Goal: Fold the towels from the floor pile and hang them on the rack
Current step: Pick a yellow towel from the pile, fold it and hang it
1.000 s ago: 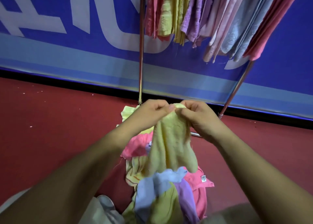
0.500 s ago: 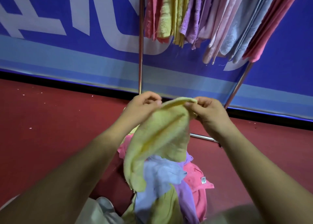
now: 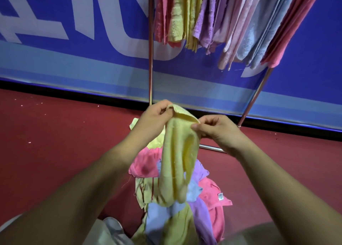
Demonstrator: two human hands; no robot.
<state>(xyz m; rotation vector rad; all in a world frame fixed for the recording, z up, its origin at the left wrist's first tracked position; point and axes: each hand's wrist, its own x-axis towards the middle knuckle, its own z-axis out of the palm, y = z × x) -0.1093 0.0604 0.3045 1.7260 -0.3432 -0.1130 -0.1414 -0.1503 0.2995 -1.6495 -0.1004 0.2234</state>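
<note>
A red floor (image 3: 55,143) meets a blue banner wall (image 3: 92,50). At frame centre, the left hand (image 3: 155,117) and right hand (image 3: 216,130) each pinch the top edge of a yellow towel (image 3: 175,161), which hangs over the towel pile (image 3: 185,198). The rack (image 3: 150,59), upper right, holds hung towels (image 3: 231,22).

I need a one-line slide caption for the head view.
Left hand and right hand pinch a yellow towel above the floor pile, near the rack.
</note>
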